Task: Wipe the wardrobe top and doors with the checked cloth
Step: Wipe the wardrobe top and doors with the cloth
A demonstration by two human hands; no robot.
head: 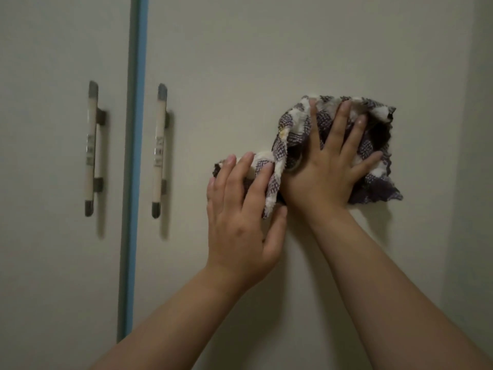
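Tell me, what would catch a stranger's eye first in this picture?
First, the checked cloth, purple and white, pressed flat against the pale right-hand wardrobe door by the right hand with fingers spread. The left hand holds the cloth's lower left end just beside it. Further left, two upright bar handles flank a blue strip between the doors.

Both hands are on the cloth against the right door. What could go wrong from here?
1. The checked cloth is bunched, not flat, and only its lower left end is under the left hand; it could slip loose or wipe unevenly.
2. A sweep leftward could knock the knuckles on the right door's handle.
3. The right hand presses flat on the right door; bare skin beyond the cloth may smear it.
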